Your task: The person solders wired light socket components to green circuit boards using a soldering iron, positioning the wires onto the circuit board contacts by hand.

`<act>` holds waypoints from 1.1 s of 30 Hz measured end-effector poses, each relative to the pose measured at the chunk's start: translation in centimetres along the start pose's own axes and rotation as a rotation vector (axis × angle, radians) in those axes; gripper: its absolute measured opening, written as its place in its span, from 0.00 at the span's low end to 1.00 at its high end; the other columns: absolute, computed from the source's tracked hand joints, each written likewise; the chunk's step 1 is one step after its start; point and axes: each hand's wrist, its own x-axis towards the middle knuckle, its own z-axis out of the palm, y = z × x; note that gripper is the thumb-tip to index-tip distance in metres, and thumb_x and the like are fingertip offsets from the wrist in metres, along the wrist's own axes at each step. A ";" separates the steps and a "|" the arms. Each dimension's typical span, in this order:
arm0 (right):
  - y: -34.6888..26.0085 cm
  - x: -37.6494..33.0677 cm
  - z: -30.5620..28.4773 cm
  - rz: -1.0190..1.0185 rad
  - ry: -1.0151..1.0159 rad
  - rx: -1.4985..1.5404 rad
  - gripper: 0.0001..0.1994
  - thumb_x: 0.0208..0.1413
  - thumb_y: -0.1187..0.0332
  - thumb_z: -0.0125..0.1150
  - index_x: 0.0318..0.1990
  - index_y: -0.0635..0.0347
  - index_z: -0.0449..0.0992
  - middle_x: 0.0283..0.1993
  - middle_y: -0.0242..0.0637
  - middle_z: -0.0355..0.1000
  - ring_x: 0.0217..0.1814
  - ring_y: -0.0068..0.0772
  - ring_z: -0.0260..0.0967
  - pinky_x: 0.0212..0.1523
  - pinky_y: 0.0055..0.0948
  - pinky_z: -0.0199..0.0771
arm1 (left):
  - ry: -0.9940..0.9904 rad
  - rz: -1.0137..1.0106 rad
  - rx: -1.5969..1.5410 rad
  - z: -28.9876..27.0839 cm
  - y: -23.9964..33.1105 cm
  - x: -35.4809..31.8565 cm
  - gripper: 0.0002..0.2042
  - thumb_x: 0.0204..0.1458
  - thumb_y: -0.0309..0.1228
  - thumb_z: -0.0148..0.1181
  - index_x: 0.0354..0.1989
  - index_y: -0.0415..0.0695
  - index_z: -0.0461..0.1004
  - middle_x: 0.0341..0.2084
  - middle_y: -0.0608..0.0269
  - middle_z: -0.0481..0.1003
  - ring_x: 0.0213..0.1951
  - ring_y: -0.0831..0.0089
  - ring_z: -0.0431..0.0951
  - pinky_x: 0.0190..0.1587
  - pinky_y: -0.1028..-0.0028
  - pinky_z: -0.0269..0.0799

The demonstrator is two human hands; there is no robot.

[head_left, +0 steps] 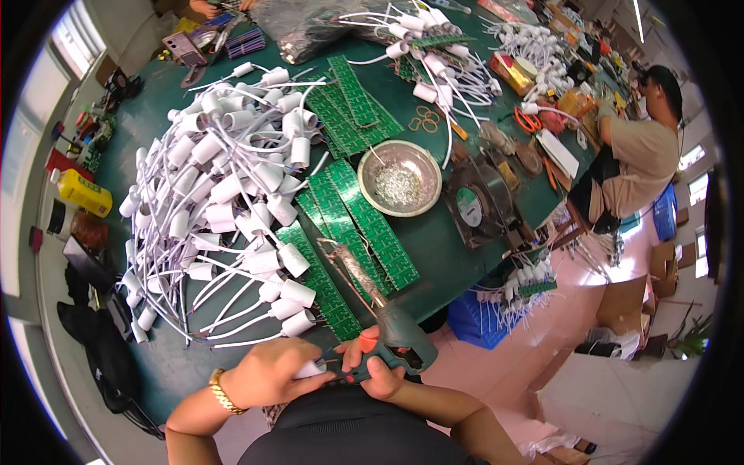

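Near the table's front edge, my left hand (273,370) is closed around a small white cylindrical piece (311,369), with thin wires at its end. My right hand (378,372) grips a grey-green soldering gun (400,332) with a red trigger part. Its long metal tip points up and away over the boards, apart from the white piece. Under the tip lie strips of green circuit board (368,232). Left of them is a big heap of white cylindrical pieces with white cables (225,190). A metal bowl (428,169) holding silvery bits stands beyond the boards.
A black fan (474,205) stands right of the bowl. Below the table's right edge, a blue crate (473,322) holds more cabled pieces. A yellow bottle (81,192) stands at the left. Another person (639,151) sits at the far right; someone's hands (205,8) show at the far edge.
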 end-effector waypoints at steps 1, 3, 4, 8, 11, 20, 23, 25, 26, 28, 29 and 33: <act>-0.3 -0.1 0.1 -0.001 -0.012 0.001 0.21 0.62 0.63 0.52 0.59 0.56 0.56 0.34 0.37 0.66 0.35 0.30 0.68 0.55 0.46 0.67 | -0.010 0.056 0.120 1.1 -0.5 0.4 0.20 0.39 0.34 0.73 0.38 0.42 0.71 0.32 0.59 0.74 0.29 0.63 0.76 0.30 0.70 0.72; -0.7 -0.4 -0.4 0.009 -0.025 -0.011 0.21 0.62 0.64 0.52 0.59 0.56 0.57 0.34 0.38 0.66 0.34 0.31 0.68 0.52 0.44 0.68 | -0.028 0.116 0.232 2.5 -1.3 0.9 0.18 0.38 0.33 0.72 0.37 0.42 0.72 0.33 0.59 0.73 0.31 0.64 0.75 0.32 0.70 0.71; -0.9 -0.6 -0.6 0.023 -0.057 -0.024 0.21 0.61 0.64 0.52 0.59 0.56 0.58 0.34 0.38 0.67 0.34 0.31 0.68 0.50 0.43 0.69 | 0.020 0.160 0.302 2.8 -1.7 1.0 0.16 0.37 0.32 0.71 0.35 0.42 0.74 0.34 0.60 0.72 0.33 0.65 0.73 0.34 0.69 0.68; -1.5 -1.8 -1.4 0.000 -0.016 -0.011 0.21 0.61 0.66 0.52 0.60 0.56 0.59 0.35 0.39 0.67 0.34 0.31 0.68 0.42 0.37 0.72 | 0.131 0.191 0.432 4.0 -3.0 0.7 0.14 0.32 0.25 0.69 0.31 0.44 0.74 0.34 0.63 0.69 0.33 0.63 0.69 0.36 0.64 0.62; -2.2 -2.7 -2.1 -0.007 0.030 -0.049 0.21 0.60 0.67 0.53 0.60 0.55 0.59 0.35 0.39 0.67 0.34 0.31 0.68 0.42 0.36 0.72 | 0.137 0.165 0.467 4.3 -2.8 0.8 0.14 0.32 0.25 0.68 0.31 0.44 0.74 0.34 0.63 0.69 0.34 0.63 0.69 0.36 0.64 0.62; -4.8 -3.7 -2.8 0.147 0.133 -0.142 0.21 0.59 0.59 0.55 0.55 0.56 0.59 0.34 0.38 0.67 0.34 0.33 0.69 0.44 0.41 0.70 | 0.194 0.100 0.455 4.9 -2.9 0.7 0.12 0.30 0.23 0.66 0.28 0.46 0.74 0.33 0.65 0.70 0.37 0.64 0.69 0.41 0.60 0.60; -6.0 -4.0 -3.6 0.165 -0.015 -0.273 0.21 0.53 0.71 0.59 0.54 0.61 0.64 0.35 0.36 0.69 0.36 0.30 0.69 0.38 0.34 0.72 | 0.249 -0.008 0.345 5.0 -2.6 1.0 0.12 0.29 0.23 0.65 0.26 0.47 0.74 0.34 0.67 0.70 0.38 0.65 0.70 0.44 0.58 0.58; -7.4 -4.9 -4.8 0.225 -0.132 -0.521 0.19 0.50 0.71 0.60 0.50 0.62 0.66 0.34 0.35 0.70 0.35 0.31 0.71 0.37 0.33 0.72 | 0.267 -0.067 0.298 5.3 -2.4 1.1 0.12 0.28 0.22 0.65 0.25 0.48 0.74 0.33 0.67 0.70 0.39 0.65 0.70 0.45 0.58 0.58; -8.0 -5.2 -5.4 0.276 -0.255 -0.771 0.18 0.48 0.71 0.62 0.47 0.63 0.69 0.34 0.34 0.72 0.34 0.32 0.72 0.37 0.32 0.73 | 0.272 -0.071 0.340 5.5 -2.3 1.1 0.12 0.28 0.22 0.65 0.25 0.48 0.74 0.33 0.67 0.70 0.39 0.65 0.70 0.45 0.58 0.58; -9.6 -5.0 -5.5 0.314 -0.307 -0.804 0.15 0.45 0.70 0.64 0.42 0.61 0.73 0.34 0.33 0.74 0.32 0.37 0.74 0.34 0.33 0.74 | 0.278 -0.079 0.377 5.7 -2.4 1.3 0.12 0.28 0.22 0.65 0.24 0.48 0.74 0.33 0.67 0.70 0.39 0.65 0.70 0.44 0.59 0.58; -10.2 -5.5 -5.8 0.384 -0.345 -0.899 0.16 0.44 0.69 0.64 0.42 0.61 0.73 0.35 0.34 0.74 0.32 0.36 0.74 0.32 0.33 0.74 | 0.292 -0.078 0.382 5.8 -2.4 1.4 0.12 0.27 0.21 0.64 0.24 0.48 0.73 0.32 0.67 0.70 0.37 0.64 0.69 0.43 0.59 0.58; -10.3 -7.2 -5.8 0.133 -0.352 -1.190 0.18 0.39 0.67 0.67 0.41 0.60 0.76 0.37 0.35 0.74 0.30 0.36 0.75 0.26 0.31 0.74 | 0.319 -0.081 0.368 5.7 -2.5 1.5 0.12 0.26 0.21 0.63 0.23 0.48 0.72 0.31 0.67 0.69 0.36 0.63 0.69 0.42 0.60 0.59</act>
